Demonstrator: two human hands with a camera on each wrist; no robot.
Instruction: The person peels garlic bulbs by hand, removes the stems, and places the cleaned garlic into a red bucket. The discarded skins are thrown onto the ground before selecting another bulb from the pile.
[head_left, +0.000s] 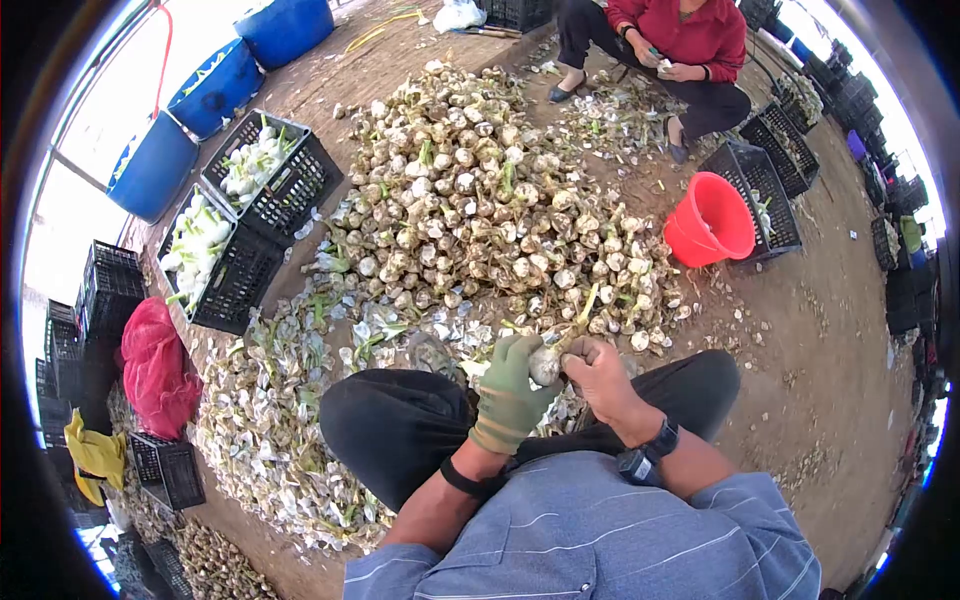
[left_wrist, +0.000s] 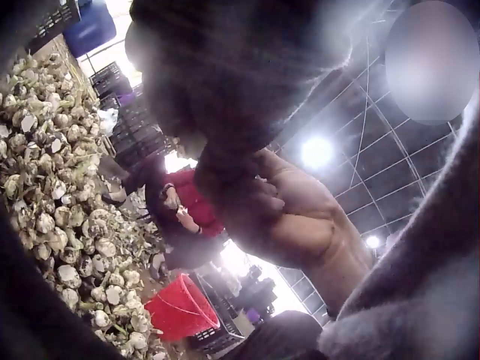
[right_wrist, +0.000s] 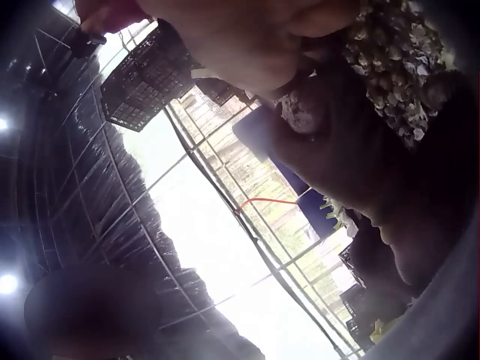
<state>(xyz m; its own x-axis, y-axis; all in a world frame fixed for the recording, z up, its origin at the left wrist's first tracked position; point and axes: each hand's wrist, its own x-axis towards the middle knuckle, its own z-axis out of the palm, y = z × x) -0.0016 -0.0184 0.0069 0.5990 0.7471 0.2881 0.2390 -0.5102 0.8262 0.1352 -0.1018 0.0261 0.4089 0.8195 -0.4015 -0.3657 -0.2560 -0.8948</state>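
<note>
In the head view, a whitish garlic bulb (head_left: pixel 545 367) with a pale green stalk (head_left: pixel 587 306) is held up over my lap. My left hand (head_left: pixel 508 392), in a green-grey glove, grips the bulb from its left side. On the other side my bare right hand (head_left: pixel 604 382), fingers curled, pinches at the bulb with thumb and fingertips. The right wrist view shows the bulb (right_wrist: pixel 304 116) between the two hands, in shadow. Dark and blurred, the gloved hand (left_wrist: pixel 225 75) fills much of the left wrist view, hiding the bulb there.
A large garlic heap (head_left: pixel 450 190) lies in front, with loose peelings (head_left: pixel 275 430) at left. Crates of trimmed garlic (head_left: pixel 290 185) stand front left by blue tubs (head_left: pixel 155 170). A red bucket (head_left: pixel 690 235) is front right. Another person (head_left: pixel 690 45) sits beyond the heap.
</note>
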